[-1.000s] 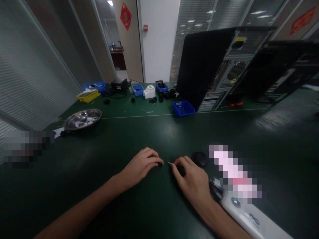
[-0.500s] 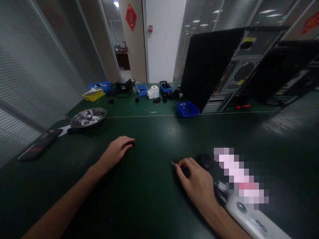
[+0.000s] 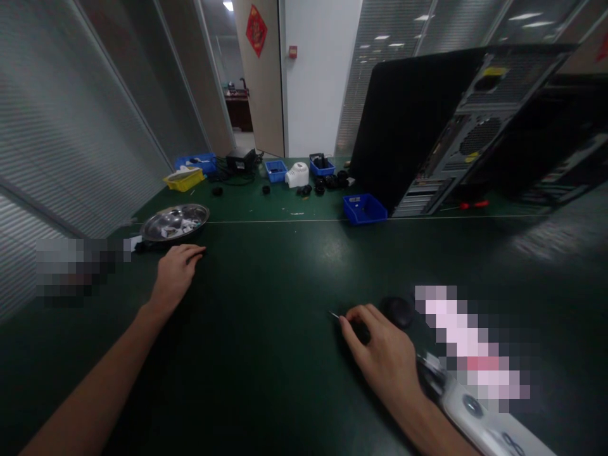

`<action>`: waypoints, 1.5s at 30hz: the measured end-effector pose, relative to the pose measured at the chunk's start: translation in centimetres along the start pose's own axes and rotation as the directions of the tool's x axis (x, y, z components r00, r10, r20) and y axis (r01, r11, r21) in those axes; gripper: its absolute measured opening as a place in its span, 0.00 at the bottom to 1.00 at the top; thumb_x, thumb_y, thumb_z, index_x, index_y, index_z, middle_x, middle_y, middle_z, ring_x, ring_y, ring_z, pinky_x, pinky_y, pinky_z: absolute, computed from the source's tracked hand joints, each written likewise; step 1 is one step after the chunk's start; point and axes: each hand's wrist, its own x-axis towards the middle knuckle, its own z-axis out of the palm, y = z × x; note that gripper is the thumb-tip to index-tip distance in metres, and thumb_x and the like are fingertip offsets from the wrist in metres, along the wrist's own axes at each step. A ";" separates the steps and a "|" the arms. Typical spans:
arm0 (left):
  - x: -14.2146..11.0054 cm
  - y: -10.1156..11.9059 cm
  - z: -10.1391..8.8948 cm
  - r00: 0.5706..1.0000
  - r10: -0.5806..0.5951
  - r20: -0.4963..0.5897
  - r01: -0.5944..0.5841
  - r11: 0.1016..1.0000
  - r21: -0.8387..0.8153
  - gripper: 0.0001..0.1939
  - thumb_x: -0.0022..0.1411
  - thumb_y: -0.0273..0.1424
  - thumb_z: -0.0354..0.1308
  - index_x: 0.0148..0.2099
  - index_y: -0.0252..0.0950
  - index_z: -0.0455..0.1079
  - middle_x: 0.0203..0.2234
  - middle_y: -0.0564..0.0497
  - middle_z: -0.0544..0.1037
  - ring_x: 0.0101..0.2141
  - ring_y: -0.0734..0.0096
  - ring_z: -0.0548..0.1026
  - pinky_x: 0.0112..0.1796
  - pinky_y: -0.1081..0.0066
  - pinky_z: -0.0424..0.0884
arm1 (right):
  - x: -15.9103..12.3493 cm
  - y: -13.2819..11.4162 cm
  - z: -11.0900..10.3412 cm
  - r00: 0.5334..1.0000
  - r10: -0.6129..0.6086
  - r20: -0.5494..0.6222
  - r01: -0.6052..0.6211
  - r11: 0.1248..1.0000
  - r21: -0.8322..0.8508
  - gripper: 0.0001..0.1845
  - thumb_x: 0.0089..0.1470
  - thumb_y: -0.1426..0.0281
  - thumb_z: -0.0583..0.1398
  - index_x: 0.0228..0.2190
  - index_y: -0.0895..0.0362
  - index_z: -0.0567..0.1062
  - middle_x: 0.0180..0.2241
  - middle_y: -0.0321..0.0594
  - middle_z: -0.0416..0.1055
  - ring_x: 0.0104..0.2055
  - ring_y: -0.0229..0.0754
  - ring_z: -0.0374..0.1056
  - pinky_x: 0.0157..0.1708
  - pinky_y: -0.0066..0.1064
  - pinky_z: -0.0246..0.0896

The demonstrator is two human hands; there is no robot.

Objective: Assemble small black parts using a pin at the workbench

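Note:
My left hand reaches out to the left over the dark green table, fingers curled down on the surface just in front of a round metal dish that holds small parts. Whether it holds anything I cannot make out. My right hand rests near the table's front, fingers pinched on a thin metal tool whose tip pokes out to the left. A small black round part lies just behind that hand.
A white device lies at my right wrist. Two open computer cases stand at the back right, a blue bin in front of them. Further blue bins, a yellow tray, a white part and black parts crowd the far edge.
My left hand has left the right hand's side and swept left and away, up to the metal dish. The right hand has stayed in place with the thin tool.

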 end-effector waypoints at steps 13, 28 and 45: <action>-0.4 1.3 -0.8 0.995 0.028 0.098 -0.043 0.988 0.151 0.21 0.71 0.33 0.45 0.56 0.32 0.75 0.51 0.40 0.78 0.48 0.52 0.73 0.50 0.57 0.71 | 0.0 -0.1 -0.1 1.000 -0.002 -0.006 0.002 1.000 0.002 0.16 0.67 0.54 0.55 0.35 0.50 0.75 0.36 0.35 0.75 0.32 0.41 0.72 0.31 0.32 0.56; -0.6 1.1 -0.7 0.998 0.016 0.068 -0.023 0.994 0.111 0.21 0.70 0.33 0.45 0.53 0.32 0.76 0.51 0.39 0.77 0.50 0.53 0.74 0.53 0.56 0.71 | 0.0 -0.1 -0.1 1.000 -0.001 -0.001 0.001 1.000 -0.004 0.15 0.67 0.56 0.55 0.35 0.50 0.75 0.36 0.35 0.75 0.32 0.41 0.72 0.31 0.31 0.56; -0.7 1.3 -0.7 0.999 -0.031 0.027 0.029 0.997 0.075 0.20 0.70 0.36 0.45 0.47 0.35 0.77 0.47 0.41 0.75 0.45 0.56 0.76 0.50 0.58 0.74 | 0.0 0.0 -0.1 0.999 -0.033 -0.020 0.033 0.999 -0.010 0.14 0.67 0.57 0.56 0.35 0.50 0.75 0.35 0.35 0.75 0.32 0.40 0.72 0.31 0.31 0.58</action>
